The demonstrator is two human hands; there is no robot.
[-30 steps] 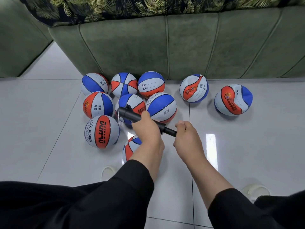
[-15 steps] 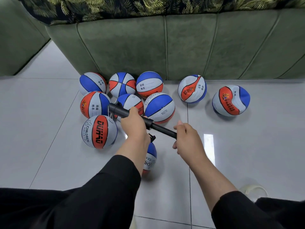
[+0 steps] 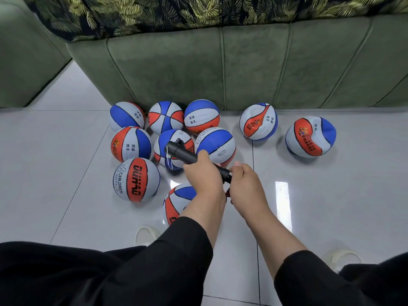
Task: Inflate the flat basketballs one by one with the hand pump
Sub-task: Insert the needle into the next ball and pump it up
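A black hand pump (image 3: pixel 182 152) lies slanted above the floor, its far end up-left. My left hand (image 3: pixel 203 173) grips its barrel. My right hand (image 3: pixel 245 181) holds the handle end, close against the left hand, with the rod pushed in. Under my left forearm sits a red, blue and grey basketball (image 3: pixel 176 200), partly hidden. Two dented, flat-looking balls (image 3: pixel 258 124) (image 3: pixel 310 136) lie to the right by the sofa. Several rounder balls are clustered at the left, the nearest marked DUHAO (image 3: pixel 136 180).
A green sofa (image 3: pixel 242 67) with a leaf-patterned cover backs the balls, and a second green seat (image 3: pixel 26 58) stands at the left. The floor is glossy grey tile (image 3: pixel 331 195). My white shoes (image 3: pixel 145 234) (image 3: pixel 340 257) and black-clad knees fill the bottom.
The pump rod was drawn out half a second ago; now my hands have come together and the rod is pushed in. The ball under my left arm shows more to the left.
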